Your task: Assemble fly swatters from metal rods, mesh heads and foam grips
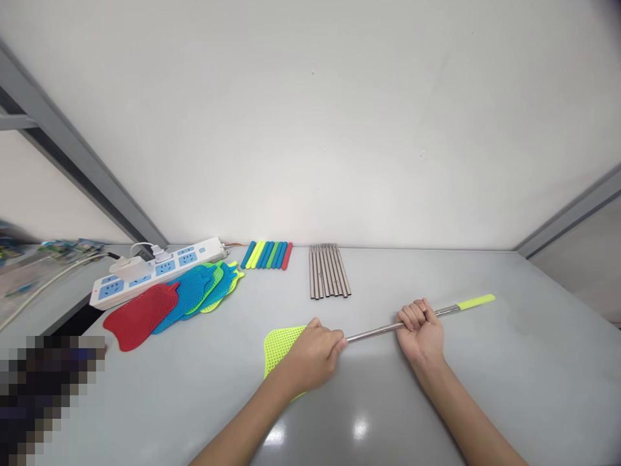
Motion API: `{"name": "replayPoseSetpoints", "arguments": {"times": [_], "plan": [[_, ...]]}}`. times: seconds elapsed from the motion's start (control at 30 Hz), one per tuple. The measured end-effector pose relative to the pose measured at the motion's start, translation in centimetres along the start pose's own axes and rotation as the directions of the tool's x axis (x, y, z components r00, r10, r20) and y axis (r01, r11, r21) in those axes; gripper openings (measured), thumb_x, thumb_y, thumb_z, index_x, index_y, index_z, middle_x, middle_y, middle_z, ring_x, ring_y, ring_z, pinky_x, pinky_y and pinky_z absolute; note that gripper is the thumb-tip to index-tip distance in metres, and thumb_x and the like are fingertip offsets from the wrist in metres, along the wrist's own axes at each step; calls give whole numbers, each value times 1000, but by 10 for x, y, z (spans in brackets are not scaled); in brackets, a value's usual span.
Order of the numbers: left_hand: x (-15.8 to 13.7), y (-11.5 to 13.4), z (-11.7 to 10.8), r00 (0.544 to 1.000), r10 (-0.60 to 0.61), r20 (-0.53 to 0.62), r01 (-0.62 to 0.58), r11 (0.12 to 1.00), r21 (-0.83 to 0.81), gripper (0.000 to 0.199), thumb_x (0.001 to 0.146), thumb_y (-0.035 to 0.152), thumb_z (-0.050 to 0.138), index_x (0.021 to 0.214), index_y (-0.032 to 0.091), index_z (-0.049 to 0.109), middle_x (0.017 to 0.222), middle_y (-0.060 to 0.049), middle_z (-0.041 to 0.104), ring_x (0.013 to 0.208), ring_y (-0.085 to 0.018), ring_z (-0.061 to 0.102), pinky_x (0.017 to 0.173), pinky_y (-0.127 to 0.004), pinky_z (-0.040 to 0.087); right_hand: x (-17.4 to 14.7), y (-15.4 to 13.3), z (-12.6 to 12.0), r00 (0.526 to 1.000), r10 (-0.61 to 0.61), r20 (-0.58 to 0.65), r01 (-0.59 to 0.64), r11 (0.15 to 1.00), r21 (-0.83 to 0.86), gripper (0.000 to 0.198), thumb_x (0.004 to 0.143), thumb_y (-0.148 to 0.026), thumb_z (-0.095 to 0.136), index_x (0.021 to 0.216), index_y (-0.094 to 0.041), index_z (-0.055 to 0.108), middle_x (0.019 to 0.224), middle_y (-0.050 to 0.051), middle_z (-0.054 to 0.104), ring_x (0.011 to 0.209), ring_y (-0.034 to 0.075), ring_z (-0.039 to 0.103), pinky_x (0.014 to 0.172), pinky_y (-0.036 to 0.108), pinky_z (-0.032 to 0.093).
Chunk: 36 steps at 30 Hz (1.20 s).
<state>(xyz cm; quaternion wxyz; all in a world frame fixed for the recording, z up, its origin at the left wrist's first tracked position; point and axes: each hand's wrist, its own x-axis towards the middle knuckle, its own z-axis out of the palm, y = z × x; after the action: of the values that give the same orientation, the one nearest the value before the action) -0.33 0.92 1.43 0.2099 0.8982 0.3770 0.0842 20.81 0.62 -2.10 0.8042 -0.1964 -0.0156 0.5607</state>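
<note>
A fly swatter [373, 332] with a yellow-green perforated head, a thin metal telescopic rod and a yellow-green grip lies across both hands, tilted up to the right. My left hand [315, 353] is closed around the rod close to the head and hides part of that head. Farther right, my right hand [420, 327] is wrapped round the thicker part of the rod, short of the grip. Between the two hands a stretch of thin rod shows bare.
Several loose swatter heads [143, 317] in red, blue, green and yellow overlap at left, against a white power strip [211, 249] with plugs. Several coloured grips [266, 255] and metal rods [330, 272] lie in rows by the wall. A pixelated area covers the lower left.
</note>
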Motion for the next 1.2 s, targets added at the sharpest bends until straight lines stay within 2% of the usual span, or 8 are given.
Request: {"name": "replayPoseSetpoints", "arguments": {"times": [0.53, 0.83, 1.03, 1.2], "plan": [[1, 7, 18, 989, 50, -137, -42, 997, 58, 32, 85, 23, 20, 59, 18, 37, 52, 0, 43, 52, -13, 39, 58, -29, 30, -16, 23, 9, 999, 38, 25, -34, 990, -134, 24, 77, -24, 49, 60, -17, 34, 46, -9, 14, 35, 4, 20, 33, 16, 24], [0, 7, 21, 992, 47, -121, -35, 994, 101, 33, 86, 23, 18, 60, 18, 37, 52, 0, 45, 50, -13, 39, 59, -28, 28, -24, 34, 12, 996, 80, 30, -79, 996, -44, 22, 77, -22, 49, 61, -17, 34, 46, -9, 15, 36, 4, 20, 33, 16, 23], [0, 6, 22, 991, 54, -119, -43, 994, 100, 33, 85, 23, 19, 59, 18, 37, 51, 0, 44, 47, -12, 37, 58, -29, 28, -27, 39, 12, 997, 76, 20, -73, 988, -137, 24, 76, -25, 50, 60, -17, 34, 46, -9, 14, 35, 4, 20, 33, 16, 24], [0, 7, 24, 989, 47, -141, -35, 996, 87, 32, 85, 23, 20, 58, 18, 36, 49, 1, 42, 46, -12, 35, 57, -29, 29, -30, 41, 14, 996, 85, 23, -81, 988, -129, 24, 77, -26, 48, 60, -17, 34, 46, -9, 14, 35, 4, 19, 33, 16, 24]]}}
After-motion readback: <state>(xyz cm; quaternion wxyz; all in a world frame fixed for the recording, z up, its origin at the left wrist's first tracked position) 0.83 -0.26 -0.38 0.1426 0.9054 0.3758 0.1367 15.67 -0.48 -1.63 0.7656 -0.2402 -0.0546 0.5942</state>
